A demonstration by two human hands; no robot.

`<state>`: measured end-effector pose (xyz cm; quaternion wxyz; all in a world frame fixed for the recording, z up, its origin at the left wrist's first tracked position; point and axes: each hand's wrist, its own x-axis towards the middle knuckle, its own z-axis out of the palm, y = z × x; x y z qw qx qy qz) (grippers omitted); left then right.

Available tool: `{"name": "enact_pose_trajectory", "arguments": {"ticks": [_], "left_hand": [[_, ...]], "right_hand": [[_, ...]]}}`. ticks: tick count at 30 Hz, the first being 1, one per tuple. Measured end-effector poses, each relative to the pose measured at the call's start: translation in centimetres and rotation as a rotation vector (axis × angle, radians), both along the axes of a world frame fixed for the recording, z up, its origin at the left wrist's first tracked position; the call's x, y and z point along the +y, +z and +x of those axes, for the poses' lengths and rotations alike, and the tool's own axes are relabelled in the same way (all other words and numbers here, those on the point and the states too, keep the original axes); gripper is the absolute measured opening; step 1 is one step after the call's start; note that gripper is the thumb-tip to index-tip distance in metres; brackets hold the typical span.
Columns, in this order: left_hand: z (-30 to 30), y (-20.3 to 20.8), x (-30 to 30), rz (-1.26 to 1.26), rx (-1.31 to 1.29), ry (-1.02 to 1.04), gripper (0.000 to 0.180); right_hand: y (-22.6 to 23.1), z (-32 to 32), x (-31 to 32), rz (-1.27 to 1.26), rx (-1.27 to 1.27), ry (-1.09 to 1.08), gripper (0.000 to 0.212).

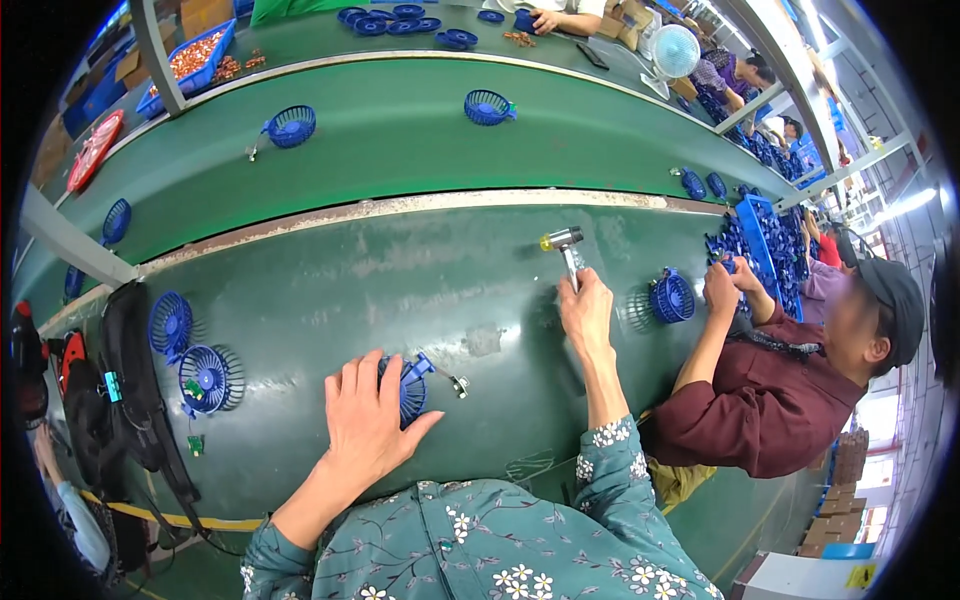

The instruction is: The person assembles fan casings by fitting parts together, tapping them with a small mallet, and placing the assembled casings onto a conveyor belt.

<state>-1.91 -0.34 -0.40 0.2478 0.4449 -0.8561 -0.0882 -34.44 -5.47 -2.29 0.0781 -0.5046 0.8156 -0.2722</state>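
My left hand (pixel 366 414) lies over a blue plastic fan cage (pixel 412 398), its fingers and spread thumb around it on the green worktable. The palm hides part of the cage. A small metal piece (pixel 460 386) sticks out from the cage's right side. Gripped by the handle in my right hand (pixel 588 312) is a small hammer (pixel 563 240) with a metal head and a yellow face, raised at the middle of the table. To the right of that hand, another blue fan cage (pixel 672 297) stands on the table.
Left of me lie two blue fan cages (pixel 204 380), with a dark bag (pixel 135 370) beside them. Beyond the table's pale edge, a green conveyor belt (pixel 390 130) carries several cages. At my right, a co-worker (pixel 770 400) handles small blue parts next to a blue crate (pixel 768 245).
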Motion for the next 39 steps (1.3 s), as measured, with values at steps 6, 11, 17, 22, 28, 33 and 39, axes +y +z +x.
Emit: {"name": "enact_pose_trajectory", "arguments": {"ticks": [6, 11, 17, 22, 28, 33, 39], "left_hand": [[-0.2, -1.1, -0.5, 0.144, 0.045, 0.053, 0.071], [0.1, -0.2, -0.9, 0.174, 0.321, -0.12, 0.071], [0.1, 0.5, -0.4, 0.186, 0.406, -0.186, 0.072], [0.0, 0.6, -0.2, 0.22, 0.435, -0.205, 0.072], [0.0, -0.1, -0.5, 0.313, 0.505, -0.201, 0.07], [-0.2, -0.3, -0.5, 0.342, 0.511, -0.167, 0.068], [-0.1, -0.5, -0.2, 0.328, 0.457, -0.081, 0.067]], "right_hand": [[4.8, 5.7, 1.9, 0.124, -1.104, 0.093, 0.014], [2.8, 8.0, 3.0, 0.282, -1.67, 0.275, 0.016], [1.9, 10.2, 3.9, 0.35, -1.874, 0.265, 0.019], [1.7, 10.8, 4.7, 0.382, -1.863, 0.323, 0.022], [2.1, 11.4, 5.0, 0.344, -1.786, 0.31, 0.021], [1.4, 11.3, 5.4, 0.217, -1.714, 0.365, 0.023], [2.5, 12.0, 6.0, 0.265, -1.526, 0.326, 0.025]]}}
